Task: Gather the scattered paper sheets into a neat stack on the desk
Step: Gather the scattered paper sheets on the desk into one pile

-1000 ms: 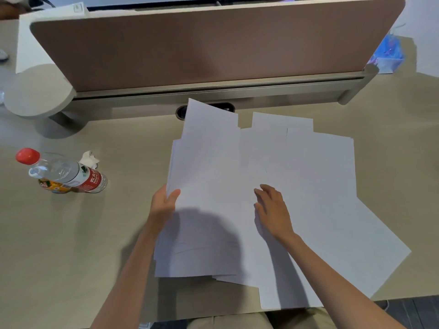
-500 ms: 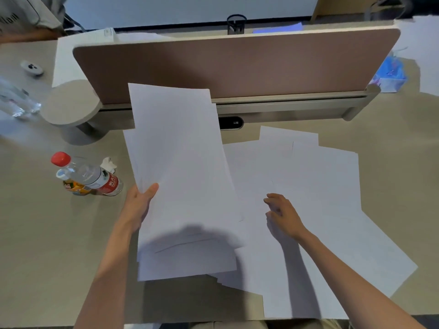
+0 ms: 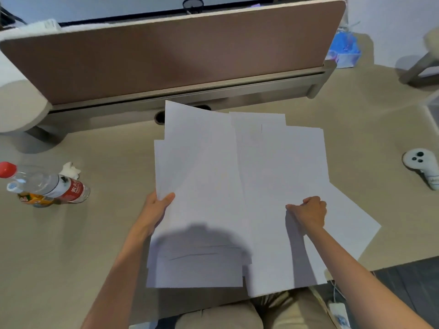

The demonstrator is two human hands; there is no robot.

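Several white paper sheets lie overlapping on the beige desk (image 3: 95, 233) in front of me. My left hand (image 3: 156, 210) grips the left edge of a rough stack of sheets (image 3: 199, 186), thumb on top. More loose sheets (image 3: 285, 167) spread to the right, one corner jutting toward the desk's right front edge. My right hand (image 3: 308, 211) rests on these sheets with fingers curled, pinching at the paper surface. The lowest sheets hang slightly over the near desk edge above my lap.
A water bottle (image 3: 45, 184) with a red cap lies at the left, beside a crumpled tissue (image 3: 70, 168). A brown divider panel (image 3: 166, 60) runs along the back. A white controller (image 3: 422, 167) sits at the right. A blue pack (image 3: 344, 48) lies far right.
The stack in my left hand, raised and tilted half a second ago, has come back down flat on the desk. My right hand has slid rightward over the loose sheets and curled its fingers.
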